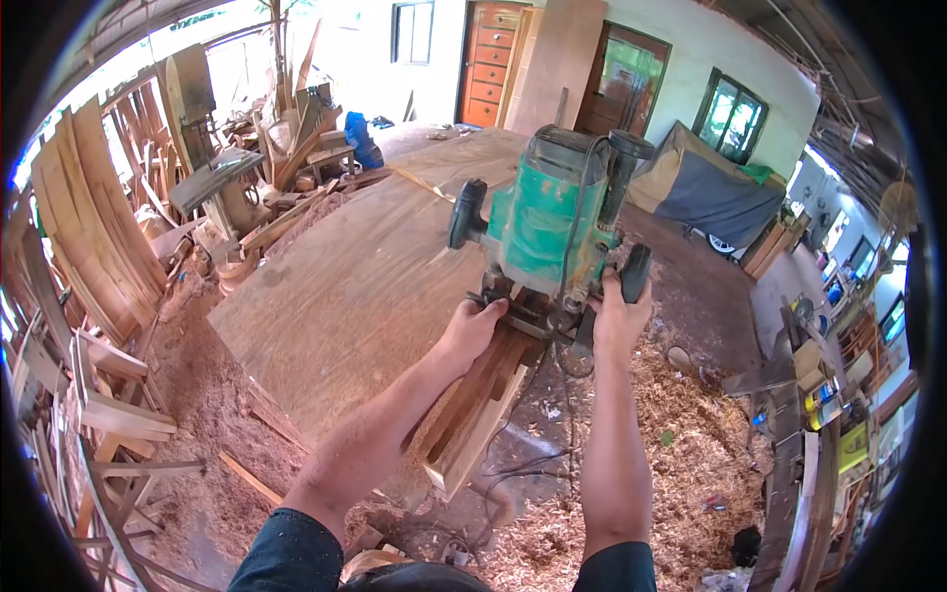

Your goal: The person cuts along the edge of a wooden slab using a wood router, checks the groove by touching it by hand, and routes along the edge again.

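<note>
Surface: a broad brown sheet with sawdust on it, reaching left of the router and beyond it.
Shavings: a thick spread on the floor, right of the router and nearer the person.
Tarp: beyond the router to the right, grey and tan, draped over something bulky with a wheel showing below.
Boards: tall, leaning upright well to the left of the router, past the surface.
Drawers: an orange front with knobs, far behind the router by the wall.
Router: green and upright, at the far end of the arms, between and above the hands; its base sits over the grooved timber and hides the far part of it.
Grooved timber: runs from under the router toward the person, between the forearms; the left forearm overlaps its near left side.
Blue bag: far left of the router, past the surface.
Left hand: clamped on the router's base at the near left; the exact grip is hidden.
Right hand: apart from the left, wrapped about the router's black right handle.
Cord: hangs down the router's near side, by the right hand.
</note>
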A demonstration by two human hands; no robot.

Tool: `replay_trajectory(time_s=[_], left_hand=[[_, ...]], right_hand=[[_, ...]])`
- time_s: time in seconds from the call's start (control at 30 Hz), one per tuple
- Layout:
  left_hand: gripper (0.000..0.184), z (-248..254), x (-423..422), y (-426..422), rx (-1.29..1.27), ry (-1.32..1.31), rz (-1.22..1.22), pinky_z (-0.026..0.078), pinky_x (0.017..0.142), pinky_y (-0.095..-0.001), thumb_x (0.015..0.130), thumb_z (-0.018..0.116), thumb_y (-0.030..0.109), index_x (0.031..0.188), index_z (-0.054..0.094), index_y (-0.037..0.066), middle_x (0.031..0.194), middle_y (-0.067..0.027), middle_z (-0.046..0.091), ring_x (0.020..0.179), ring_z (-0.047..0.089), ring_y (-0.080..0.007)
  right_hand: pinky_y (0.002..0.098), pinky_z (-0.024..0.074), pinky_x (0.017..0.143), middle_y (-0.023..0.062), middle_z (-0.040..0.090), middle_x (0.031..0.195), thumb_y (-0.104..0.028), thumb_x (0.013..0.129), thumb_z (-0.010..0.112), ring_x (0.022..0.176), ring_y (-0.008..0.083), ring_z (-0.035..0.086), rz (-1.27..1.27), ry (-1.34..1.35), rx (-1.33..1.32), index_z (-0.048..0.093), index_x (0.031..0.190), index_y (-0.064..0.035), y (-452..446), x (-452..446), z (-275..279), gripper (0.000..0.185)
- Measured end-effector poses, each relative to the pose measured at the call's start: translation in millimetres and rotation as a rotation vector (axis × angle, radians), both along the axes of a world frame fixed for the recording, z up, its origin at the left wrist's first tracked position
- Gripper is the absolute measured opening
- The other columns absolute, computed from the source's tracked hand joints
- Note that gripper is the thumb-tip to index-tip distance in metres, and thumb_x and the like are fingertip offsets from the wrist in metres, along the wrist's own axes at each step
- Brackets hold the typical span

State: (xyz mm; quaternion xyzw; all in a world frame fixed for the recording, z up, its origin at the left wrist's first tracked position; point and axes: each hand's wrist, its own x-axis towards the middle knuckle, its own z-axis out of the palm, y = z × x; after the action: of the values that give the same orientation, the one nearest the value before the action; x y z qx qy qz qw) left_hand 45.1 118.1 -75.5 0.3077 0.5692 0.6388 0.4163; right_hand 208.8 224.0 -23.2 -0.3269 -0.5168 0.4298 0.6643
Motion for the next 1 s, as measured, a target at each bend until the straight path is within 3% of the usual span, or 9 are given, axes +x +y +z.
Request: replay_trajectory(time_s=[0.33,0.63,0.73,0.93,1.0], left_hand=[[0.035,-14.4,-9.9,32.6,0.017,0.071,0.027,0.041,0.065,-0.0323,0.098,0.061,0.032,0.099,0.064,-0.003,0.082,-0.0020,0.060,0.074,0.049,-0.0115],[0.028,-16.6,-13.0,50.1,0.071,-0.032,0.010,0.047,0.062,-0.0306,0.096,0.063,0.029,0.094,0.068,0.002,0.083,-0.0017,0.067,0.068,0.058,-0.0120],[0.027,-15.9,-16.3,50.8,0.049,-0.074,-0.045,0.047,0.062,-0.0310,0.096,0.063,0.029,0.094,0.068,0.002,0.082,-0.0019,0.067,0.067,0.058,-0.0121],[0.027,-14.1,-16.3,54.4,0.017,-0.009,0.001,0.046,0.057,-0.0311,0.096,0.064,0.028,0.092,0.067,0.002,0.079,-0.0020,0.065,0.065,0.059,-0.0120],[0.031,-10.5,-13.4,54.6,0.000,-0.025,0.019,0.045,0.060,-0.0322,0.096,0.063,0.029,0.094,0.065,-0.001,0.081,-0.0038,0.065,0.069,0.058,-0.0131]], right_hand=[[0.0286,0.0578,0.055,0.0081,0.062,0.095,-0.015,0.087,0.070,0.074,0.0150,0.064,0.024,0.035,0.025,0.056,0.110,0.0004,27.8,-4.6,-2.6,0.030],[0.0276,0.0553,0.053,0.0057,0.060,0.089,-0.014,0.084,0.070,0.069,0.0120,0.060,-0.008,-0.010,0.016,0.057,0.105,-0.0008,42.3,-5.9,-1.0,0.028],[0.0260,0.0469,0.049,0.0039,0.060,0.077,-0.010,0.086,0.072,0.057,0.0084,0.054,-0.005,0.064,0.035,0.058,0.103,0.0010,39.5,-8.5,4.1,0.024],[0.0267,0.0411,0.045,0.0035,0.059,0.074,-0.009,0.086,0.071,0.051,0.0085,0.051,-0.002,0.103,0.025,0.057,0.100,0.0002,42.0,-9.6,3.8,0.022],[0.0269,0.0402,0.044,0.0035,0.059,0.074,-0.009,0.086,0.071,0.051,0.0085,0.051,0.009,0.111,0.015,0.057,0.099,-0.0003,42.3,-9.7,4.0,0.021]])
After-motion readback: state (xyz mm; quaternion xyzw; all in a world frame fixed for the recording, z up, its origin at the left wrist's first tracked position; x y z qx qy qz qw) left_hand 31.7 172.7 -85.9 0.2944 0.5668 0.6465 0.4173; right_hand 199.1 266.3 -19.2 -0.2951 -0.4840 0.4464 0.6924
